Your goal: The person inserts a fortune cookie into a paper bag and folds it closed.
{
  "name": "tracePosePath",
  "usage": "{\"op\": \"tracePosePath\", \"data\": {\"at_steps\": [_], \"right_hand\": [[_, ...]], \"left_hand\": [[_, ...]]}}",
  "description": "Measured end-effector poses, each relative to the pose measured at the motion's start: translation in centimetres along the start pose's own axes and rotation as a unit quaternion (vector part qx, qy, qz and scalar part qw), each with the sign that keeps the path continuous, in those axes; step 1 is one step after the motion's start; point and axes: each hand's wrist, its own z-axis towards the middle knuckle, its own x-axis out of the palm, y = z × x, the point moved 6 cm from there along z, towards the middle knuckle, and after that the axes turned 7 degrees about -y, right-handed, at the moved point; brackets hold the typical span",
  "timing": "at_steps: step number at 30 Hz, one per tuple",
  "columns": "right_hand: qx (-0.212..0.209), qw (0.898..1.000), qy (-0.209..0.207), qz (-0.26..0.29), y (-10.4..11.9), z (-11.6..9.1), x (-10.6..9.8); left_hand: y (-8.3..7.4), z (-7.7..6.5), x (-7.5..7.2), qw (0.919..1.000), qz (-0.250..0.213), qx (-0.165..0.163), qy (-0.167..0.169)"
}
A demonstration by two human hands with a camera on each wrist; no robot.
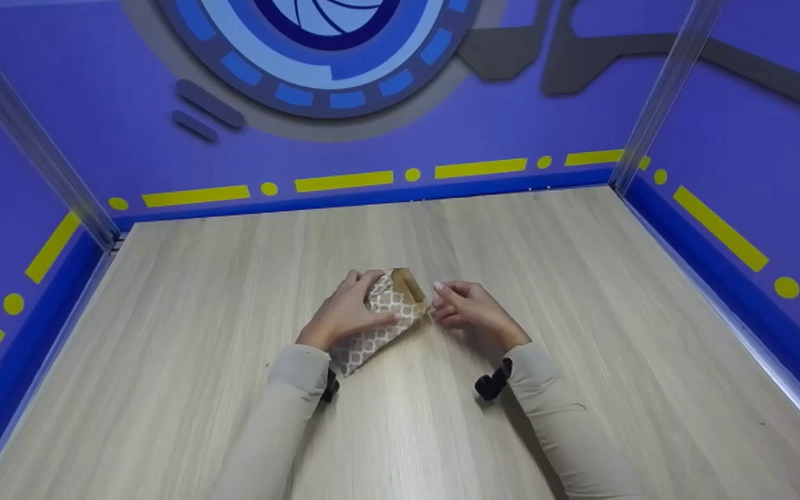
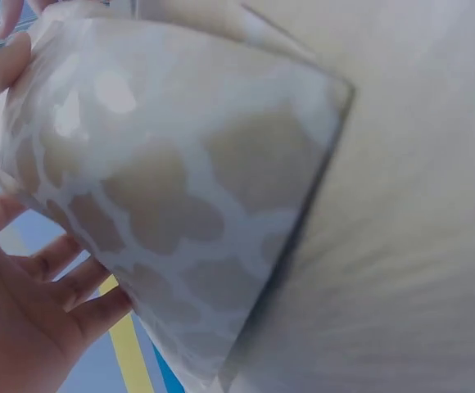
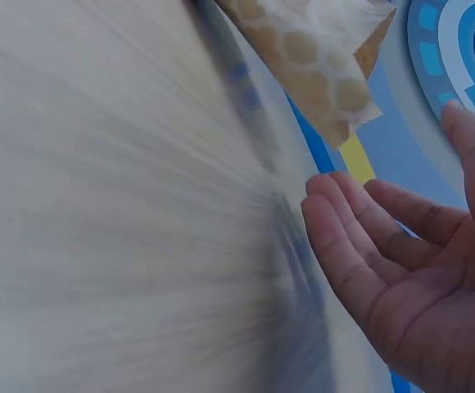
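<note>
A small paper bag with a white-and-brown lattice pattern is tilted over the middle of the table, its brown mouth facing up and away. My left hand grips it from the left, thumb on the near face and fingers on the far side. In the left wrist view the patterned side of the bag fills much of the picture. Just right of the bag's mouth is my right hand; its fingers are loosely bent and hold nothing. The right wrist view shows a gap between those fingertips and the bag's torn-looking corner. The bag's inside is mostly hidden.
The light wood table spreads out around both hands. A blue wall with yellow marks rises at its back edge, and a side wall stands along the right. Dark wrist cameras sit under the sleeves.
</note>
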Motion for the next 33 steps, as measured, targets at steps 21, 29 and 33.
{"op": "tracePosePath", "data": {"at_steps": [21, 29, 33], "right_hand": [[-0.043, 0.997, -0.023, 0.059, 3.6, -0.6, 1.2], [-0.070, 0.991, -0.062, 0.092, 4.9, -0.5, 0.3], [-0.088, 0.989, -0.068, 0.095, 5.5, -0.5, -0.1]], "left_hand": [[-0.7, 0.0, -0.8, 0.9975, -0.035, -0.030, -0.054], [-1.3, 0.0, -1.8, 0.9859, -0.142, 0.004, -0.089], [-1.6, -0.1, -2.1, 0.9783, -0.185, 0.015, -0.092]]}}
